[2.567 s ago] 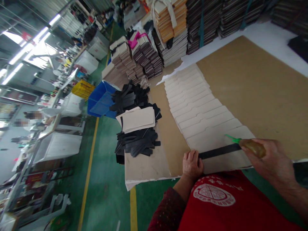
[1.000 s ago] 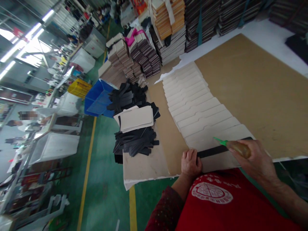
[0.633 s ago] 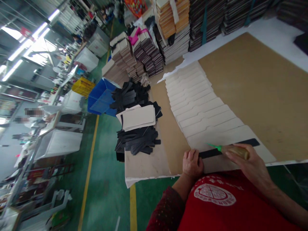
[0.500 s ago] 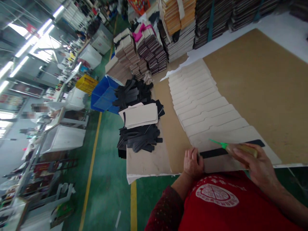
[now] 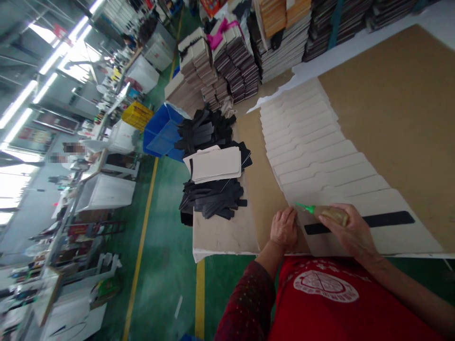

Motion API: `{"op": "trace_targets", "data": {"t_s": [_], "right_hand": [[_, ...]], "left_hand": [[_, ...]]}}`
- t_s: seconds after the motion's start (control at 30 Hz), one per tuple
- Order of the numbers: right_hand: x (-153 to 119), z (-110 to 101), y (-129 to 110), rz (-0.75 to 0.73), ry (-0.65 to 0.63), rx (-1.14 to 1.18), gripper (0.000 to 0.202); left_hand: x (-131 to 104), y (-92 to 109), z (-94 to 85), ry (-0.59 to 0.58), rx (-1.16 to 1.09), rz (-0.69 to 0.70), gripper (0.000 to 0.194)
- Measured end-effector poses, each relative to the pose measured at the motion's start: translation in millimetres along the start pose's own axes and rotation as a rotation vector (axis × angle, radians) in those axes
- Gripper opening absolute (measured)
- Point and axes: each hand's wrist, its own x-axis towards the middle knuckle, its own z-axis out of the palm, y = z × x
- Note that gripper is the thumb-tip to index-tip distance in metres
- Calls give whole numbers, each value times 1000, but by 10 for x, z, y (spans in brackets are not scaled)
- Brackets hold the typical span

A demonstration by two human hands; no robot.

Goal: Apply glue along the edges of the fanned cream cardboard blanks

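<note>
My right hand (image 5: pixel 353 232) is wrapped round a yellowish-brown squeeze bottle (image 5: pixel 334 215) with a green nozzle. The nozzle points left, its tip near the left edge of the pale panels. Beneath my right hand, a black strip (image 5: pixel 391 219) lies lengthwise across the nearest pale panel (image 5: pixel 401 241); the hand hides part of it. My left hand (image 5: pixel 284 229) rests at the left edge of the panels, fingers bent and pressed together. What its fingertips hold, if anything, is hidden. Farther back, several pale panels (image 5: pixel 309 142) overlap in a row on the brown board (image 5: pixel 387 94).
Piles of black strips (image 5: pixel 216 196) lie at the table's left end, with a small stack of white panels (image 5: pixel 216 165) among them. A blue crate (image 5: pixel 159 132) stands beyond. Bundled stacks (image 5: pixel 236 61) line the back. Green floor (image 5: pixel 170 227) is at the left.
My right hand has moved left with the bottle, uncovering the strip's right part. My left hand has left the strip's end and shifted slightly up along the panels' edge. The camera view has shifted.
</note>
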Motion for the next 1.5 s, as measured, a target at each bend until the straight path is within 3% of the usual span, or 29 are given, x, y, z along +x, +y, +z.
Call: {"op": "trace_targets", "data": {"t_s": [0.4, 0.67, 1.13, 1.5], "right_hand": [[57, 34, 110, -194, 10, -152, 55], [85, -130, 108, -295, 59, -252, 50], [110, -250, 160, -250, 126, -294, 52], [177, -460, 138, -230, 207, -389, 54]], "left_hand": [[0, -21, 6, -65, 37, -2, 44], [18, -15, -26, -107, 56, -4, 45], [53, 31, -91, -162, 81, -14, 49], [68, 40, -63, -202, 122, -22, 51]]}}
